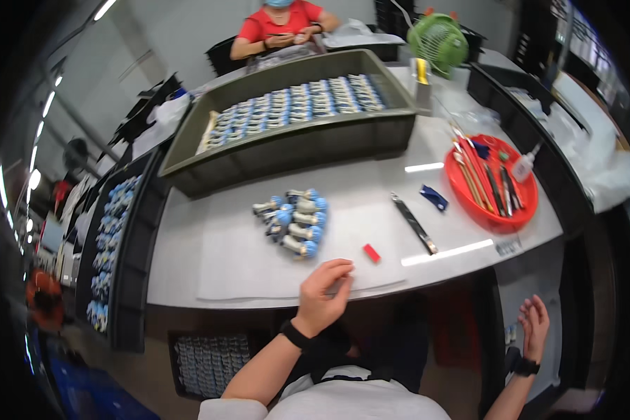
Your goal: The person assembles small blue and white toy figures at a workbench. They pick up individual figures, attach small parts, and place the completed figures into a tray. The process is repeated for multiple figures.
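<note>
My left hand (325,294) is over the table's front edge, its fingers loosely bent and the thumb a little apart; I see nothing in it. Just beyond it lies a small red block (372,253). A cluster of small figurines (302,220) with blue tops and whitish bodies rests on a white sheet (238,266), ahead and to the left of that hand. My right hand (534,327) is low at the right, beside the table, above a pale open container (539,294). Its fingers are partly stretched, and no object shows in them.
A large grey-green tray (294,143) holds rows of figurines. A black-handled tool (414,225) and a dark blue packet (434,197) lie near a red bowl (493,220) of brushes. Dark bins (129,280) flank the table. Across it sits a person (280,31) near a green fan (437,43).
</note>
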Demonstrator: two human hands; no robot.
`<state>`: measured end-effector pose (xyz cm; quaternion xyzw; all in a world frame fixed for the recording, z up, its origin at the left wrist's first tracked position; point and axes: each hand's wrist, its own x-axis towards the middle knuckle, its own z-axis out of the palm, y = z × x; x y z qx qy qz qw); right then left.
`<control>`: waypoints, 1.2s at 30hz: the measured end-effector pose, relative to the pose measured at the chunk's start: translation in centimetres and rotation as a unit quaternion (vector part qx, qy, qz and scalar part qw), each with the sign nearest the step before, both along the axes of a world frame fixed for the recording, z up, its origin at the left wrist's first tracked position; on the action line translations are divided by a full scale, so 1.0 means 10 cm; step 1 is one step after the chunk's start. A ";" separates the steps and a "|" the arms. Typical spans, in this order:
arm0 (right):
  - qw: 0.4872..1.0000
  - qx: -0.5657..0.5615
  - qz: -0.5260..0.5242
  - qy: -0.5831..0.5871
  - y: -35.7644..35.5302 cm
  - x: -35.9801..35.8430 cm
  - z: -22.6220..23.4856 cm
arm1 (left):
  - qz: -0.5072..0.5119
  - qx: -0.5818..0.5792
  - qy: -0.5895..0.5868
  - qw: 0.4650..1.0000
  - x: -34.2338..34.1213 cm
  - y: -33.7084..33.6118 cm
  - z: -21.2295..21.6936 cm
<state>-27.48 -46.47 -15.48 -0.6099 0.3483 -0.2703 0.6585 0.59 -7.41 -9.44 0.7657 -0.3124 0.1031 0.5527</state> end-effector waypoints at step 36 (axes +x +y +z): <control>0.910 0.006 0.372 -0.185 2.86 1.83 0.76 | -0.023 0.297 -0.170 0.939 1.11 0.59 0.57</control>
